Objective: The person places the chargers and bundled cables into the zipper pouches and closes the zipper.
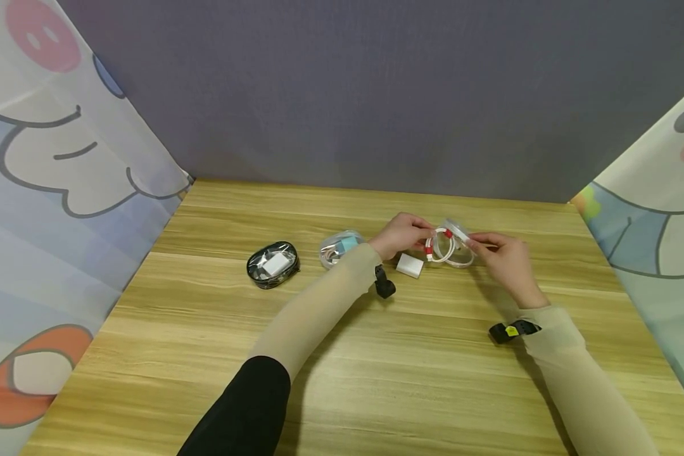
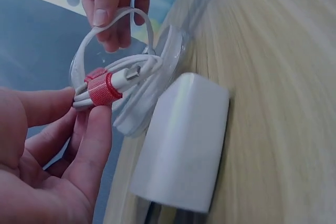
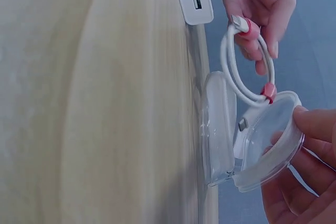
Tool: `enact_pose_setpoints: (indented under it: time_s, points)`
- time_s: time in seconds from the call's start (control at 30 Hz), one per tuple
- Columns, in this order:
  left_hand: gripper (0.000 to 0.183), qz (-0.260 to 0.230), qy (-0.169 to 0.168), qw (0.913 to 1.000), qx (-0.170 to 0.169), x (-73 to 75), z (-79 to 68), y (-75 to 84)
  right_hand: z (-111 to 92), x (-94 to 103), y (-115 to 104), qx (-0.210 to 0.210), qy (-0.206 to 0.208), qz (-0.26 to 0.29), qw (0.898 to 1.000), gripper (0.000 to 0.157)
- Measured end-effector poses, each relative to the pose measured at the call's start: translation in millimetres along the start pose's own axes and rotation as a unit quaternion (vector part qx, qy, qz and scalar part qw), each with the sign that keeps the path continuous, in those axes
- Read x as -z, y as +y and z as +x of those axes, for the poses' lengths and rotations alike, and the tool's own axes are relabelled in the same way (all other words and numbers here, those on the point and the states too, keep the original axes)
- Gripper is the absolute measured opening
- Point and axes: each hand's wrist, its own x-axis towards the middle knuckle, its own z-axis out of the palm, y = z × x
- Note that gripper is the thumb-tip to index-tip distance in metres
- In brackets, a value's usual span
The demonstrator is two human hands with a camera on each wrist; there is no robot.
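A coiled white USB cable (image 3: 229,69), bound with red ties (image 2: 101,88), hangs from my left hand (image 1: 398,235). The thumb and fingers of that hand pinch the coil by one tie, next to the metal plug. My right hand (image 1: 507,263) holds the rim of a small clear zip pouch (image 3: 218,129) between thumb and fingers, and the pouch gapes wide. Another metal plug end (image 3: 243,125) shows at the pouch's opening. The coil hangs close over the pouch. Just below my left hand, a white charger block (image 1: 410,265) lies on the wooden table.
To the left, partly behind my left forearm, lies a second clear pouch (image 1: 327,256) with cable and a light-blue item inside. Farther left is a black-rimmed clear pouch (image 1: 256,265) holding a white block. A grey panel (image 1: 342,95) stands along the table's (image 1: 410,380) back edge.
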Motion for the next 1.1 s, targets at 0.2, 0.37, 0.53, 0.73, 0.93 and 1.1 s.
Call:
enact_pose_setpoints:
  time_s: [0.2,0.37,0.53,0.73,0.93,1.1]
  points:
    - [0.024,-0.008,0.011,0.9997,0.018,-6.4,6.7,-2.5,-2.0,-3.7,-6.2,0.027,0.011,0.001,1.0,0.023]
    - [0.025,-0.001,0.031,0.9991,0.027,-14.4,9.2,-3.2,-4.1,-7.8,-11.7,0.056,0.008,0.004,0.998,0.02]
    - [0.03,0.031,0.035,0.9985,0.029,-18.0,7.3,-3.2,-5.7,-9.0,-14.6,0.042,-0.001,0.012,0.999,0.021]
    - [0.029,0.189,0.041,0.9811,-0.006,-12.6,3.9,-1.2,-5.8,-8.2,-13.4,0.033,-0.003,0.016,0.999,0.023]
    - [0.029,0.318,0.031,0.9467,-0.039,-12.1,-0.7,4.3,-5.9,-7.7,-11.3,0.036,-0.006,0.012,0.999,0.023]
    - [0.03,0.398,0.036,0.9159,-0.04,-14.7,-4.8,9.9,-6.6,-8.1,-11.2,0.037,-0.012,0.013,0.999,0.022]
